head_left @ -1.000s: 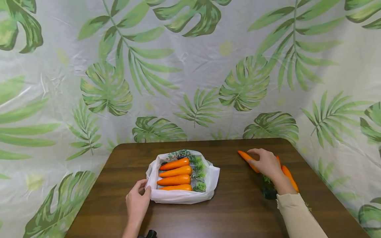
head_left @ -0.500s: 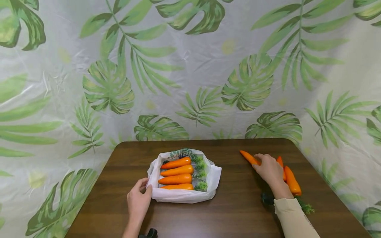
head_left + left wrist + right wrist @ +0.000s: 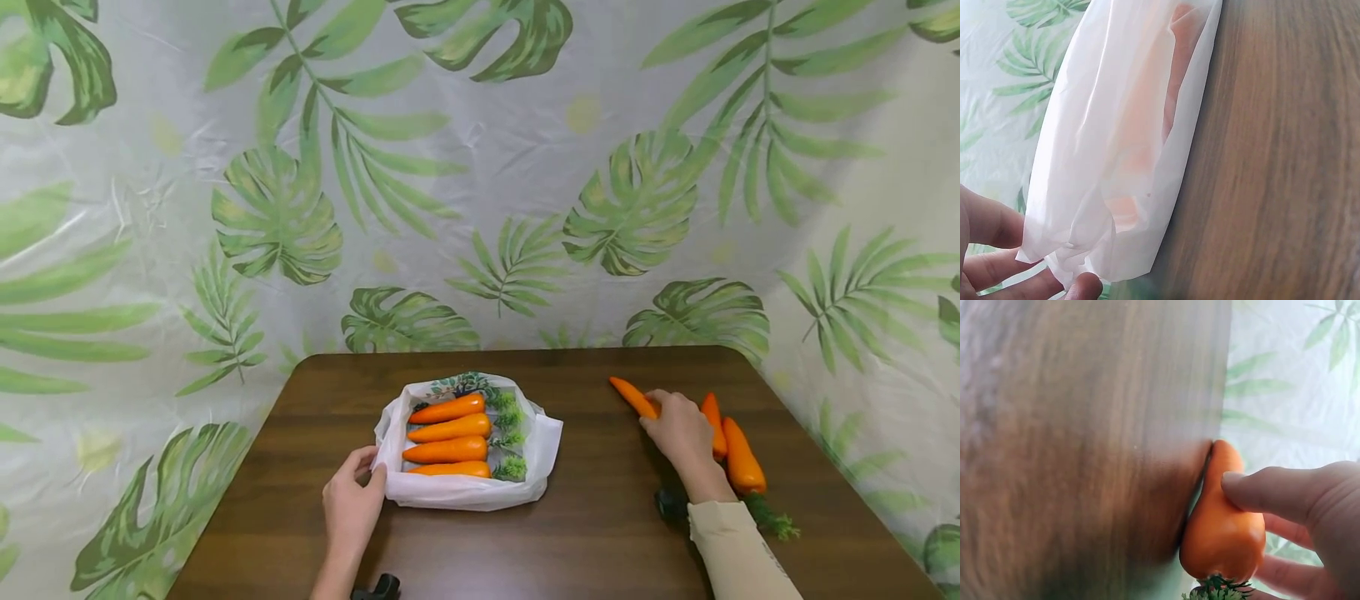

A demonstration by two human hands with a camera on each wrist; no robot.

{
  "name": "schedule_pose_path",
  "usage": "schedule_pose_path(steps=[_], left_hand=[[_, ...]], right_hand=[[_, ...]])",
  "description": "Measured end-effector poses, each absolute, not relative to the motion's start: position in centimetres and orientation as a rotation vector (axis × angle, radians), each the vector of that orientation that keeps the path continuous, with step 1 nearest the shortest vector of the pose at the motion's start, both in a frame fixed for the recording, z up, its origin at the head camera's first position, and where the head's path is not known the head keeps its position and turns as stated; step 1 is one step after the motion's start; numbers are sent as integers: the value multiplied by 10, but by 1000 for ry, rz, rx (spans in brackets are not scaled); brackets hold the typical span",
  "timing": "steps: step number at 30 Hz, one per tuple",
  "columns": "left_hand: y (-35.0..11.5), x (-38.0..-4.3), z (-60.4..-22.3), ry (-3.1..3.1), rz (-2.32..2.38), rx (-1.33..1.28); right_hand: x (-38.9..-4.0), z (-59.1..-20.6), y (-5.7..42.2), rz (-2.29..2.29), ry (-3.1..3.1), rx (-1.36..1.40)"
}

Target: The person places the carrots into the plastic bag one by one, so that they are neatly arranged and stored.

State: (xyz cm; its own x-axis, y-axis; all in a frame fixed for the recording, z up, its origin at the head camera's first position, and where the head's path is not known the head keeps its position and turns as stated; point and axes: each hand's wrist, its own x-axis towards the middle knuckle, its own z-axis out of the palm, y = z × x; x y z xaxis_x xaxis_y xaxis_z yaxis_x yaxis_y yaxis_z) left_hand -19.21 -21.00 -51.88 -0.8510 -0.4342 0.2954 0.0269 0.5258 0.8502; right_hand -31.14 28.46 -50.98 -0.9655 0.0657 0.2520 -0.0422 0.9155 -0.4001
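Pinching a carrot [image 3: 1222,540], unlike at first

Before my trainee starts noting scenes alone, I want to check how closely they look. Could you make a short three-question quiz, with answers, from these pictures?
1. Count: in the head view, how many carrots show inside the white bag?

2. True or false: the left hand is apart from the bag.

3. Fill in the blank: the right hand grips ____.

Key
1. Four.
2. False; its thumb and fingers pinch the bag's edge.
3. A loose carrot, lying outside the bag.
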Motion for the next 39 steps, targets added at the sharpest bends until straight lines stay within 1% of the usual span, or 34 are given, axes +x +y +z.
schedule_pose_path(steps=[24,39], left_hand=[[-208,-190,-519,-2249,-1279,305],[-209,-192,-518,-2254,-1288,311]], right_hand=[[-310,-510,287,627,-2771,30],[-305,-483,268,684,-2737,62]])
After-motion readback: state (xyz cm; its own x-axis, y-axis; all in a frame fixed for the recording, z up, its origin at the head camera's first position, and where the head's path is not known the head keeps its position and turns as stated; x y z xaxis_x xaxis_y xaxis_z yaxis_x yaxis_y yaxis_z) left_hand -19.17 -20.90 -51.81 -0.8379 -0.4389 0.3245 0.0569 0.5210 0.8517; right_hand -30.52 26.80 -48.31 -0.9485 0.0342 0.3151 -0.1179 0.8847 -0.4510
